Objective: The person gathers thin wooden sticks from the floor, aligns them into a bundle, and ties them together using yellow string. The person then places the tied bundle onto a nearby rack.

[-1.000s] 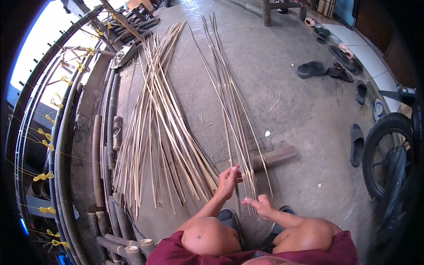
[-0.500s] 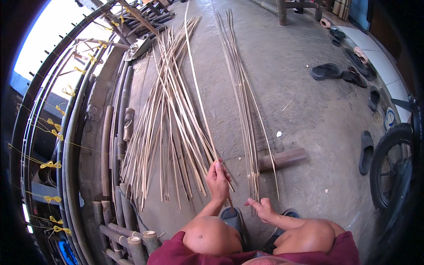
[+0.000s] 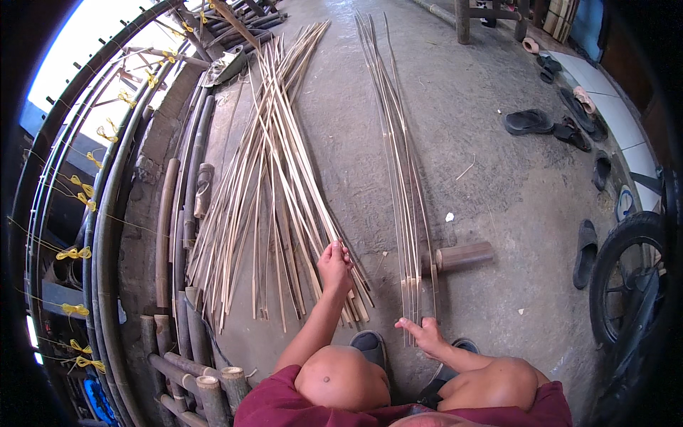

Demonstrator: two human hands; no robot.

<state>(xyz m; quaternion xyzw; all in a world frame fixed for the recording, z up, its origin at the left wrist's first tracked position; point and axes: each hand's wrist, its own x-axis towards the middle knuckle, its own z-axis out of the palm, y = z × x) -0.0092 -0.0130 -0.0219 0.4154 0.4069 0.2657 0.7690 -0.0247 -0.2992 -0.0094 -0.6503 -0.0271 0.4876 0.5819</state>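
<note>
The left hand (image 3: 334, 269) is at the right edge of a large pile of split bamboo strips (image 3: 274, 146), which fans out over the concrete floor (image 3: 491, 192) toward its 11 o'clock. Its fingers are narrow, drawn together over the strips; whether they pinch one, I cannot tell.

The right hand (image 3: 430, 337) lies at 4 o'clock from the left, beside the near ends of a smaller bundle of thin bamboo strips (image 3: 409, 283) running away toward 12 o'clock. One digit reaches across those ends; whether the fingers grip them cannot be told.

At the right hand's 1 o'clock, a short bamboo tube (image 3: 466, 257) lies crosswise near the bundle's lower part. Further out at 1 o'clock is a dark slipper (image 3: 528, 122), and at 2 o'clock a grey sandal (image 3: 585, 254), with a black-tyred wheel (image 3: 603, 306) near 3 o'clock. Bamboo poles (image 3: 168, 235) line the left hand's 9 o'clock side.
</note>
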